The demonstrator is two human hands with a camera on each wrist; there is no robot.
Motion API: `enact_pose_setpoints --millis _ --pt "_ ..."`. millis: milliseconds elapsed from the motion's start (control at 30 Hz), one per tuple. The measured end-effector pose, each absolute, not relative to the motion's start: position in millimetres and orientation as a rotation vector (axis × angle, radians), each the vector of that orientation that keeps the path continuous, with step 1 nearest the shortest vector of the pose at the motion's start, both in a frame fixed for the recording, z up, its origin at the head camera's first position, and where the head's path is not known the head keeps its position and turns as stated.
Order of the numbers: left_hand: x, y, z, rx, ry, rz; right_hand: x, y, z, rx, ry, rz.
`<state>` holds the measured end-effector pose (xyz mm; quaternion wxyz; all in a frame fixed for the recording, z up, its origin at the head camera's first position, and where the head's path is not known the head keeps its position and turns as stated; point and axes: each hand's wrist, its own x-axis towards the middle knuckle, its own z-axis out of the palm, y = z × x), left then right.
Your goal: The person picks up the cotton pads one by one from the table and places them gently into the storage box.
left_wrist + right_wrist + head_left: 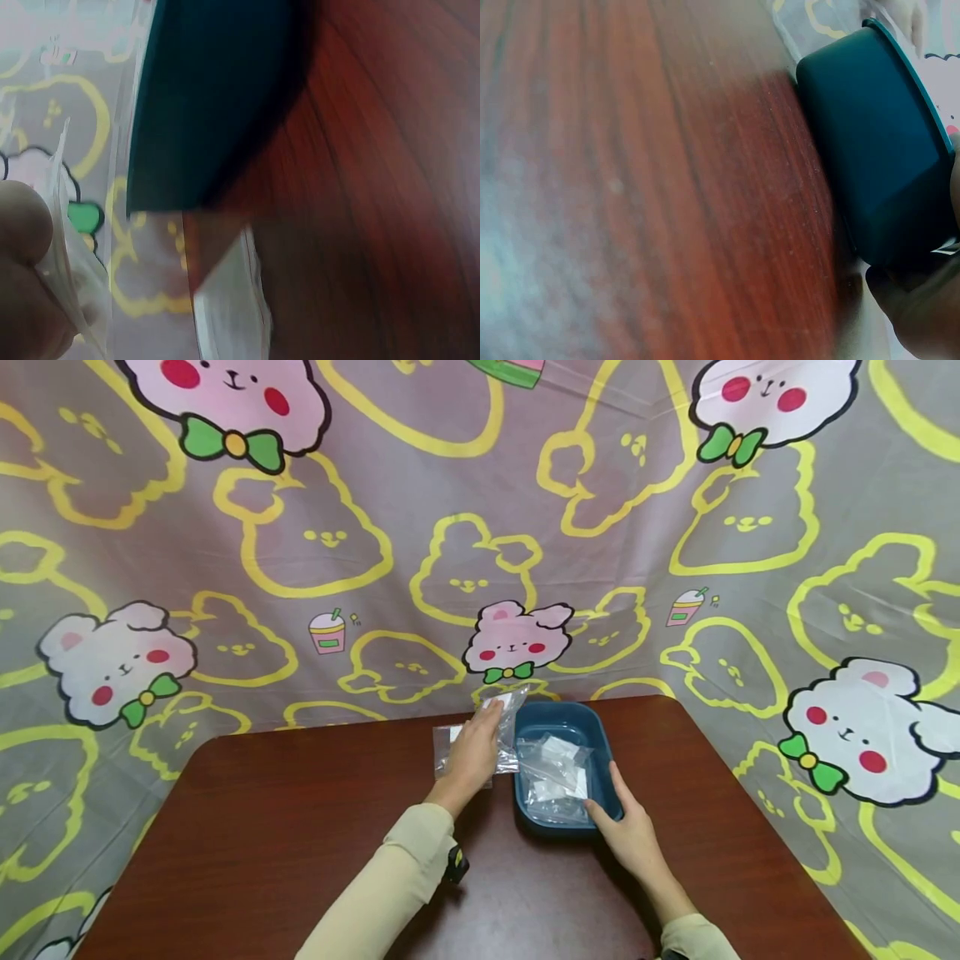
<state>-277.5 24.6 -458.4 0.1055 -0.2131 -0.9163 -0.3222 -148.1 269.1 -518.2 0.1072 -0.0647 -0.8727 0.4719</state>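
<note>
A clear plastic bag with something white inside (512, 727) is pinched in my left hand (474, 750), raised beside the basin's left rim. In the left wrist view, the fingers (26, 225) hold the bag (71, 277) by its film. My right hand (633, 835) grips the near right corner of a blue plastic basin (606, 752), thumb at the rim and fingers along the outer wall. Several similar clear bags with white contents (555, 777) lie in the basin. Another such bag (442, 743) is on the table, partly hidden behind the left hand.
The brown wooden table (315, 843) carries the basin near its back edge. A patterned cloth with cartoon animals (375, 568) hangs behind and at both sides. The left wrist view shows a white packet edge (232, 307) by the basin.
</note>
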Motion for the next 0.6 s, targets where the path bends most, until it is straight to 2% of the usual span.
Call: enact_pose_setpoints --millis 600 --pt "-261.9 96.9 -455.6 -0.785 -2.761 -0.756 -150.6 267.9 -518.3 -0.192 -2.570 1.390"
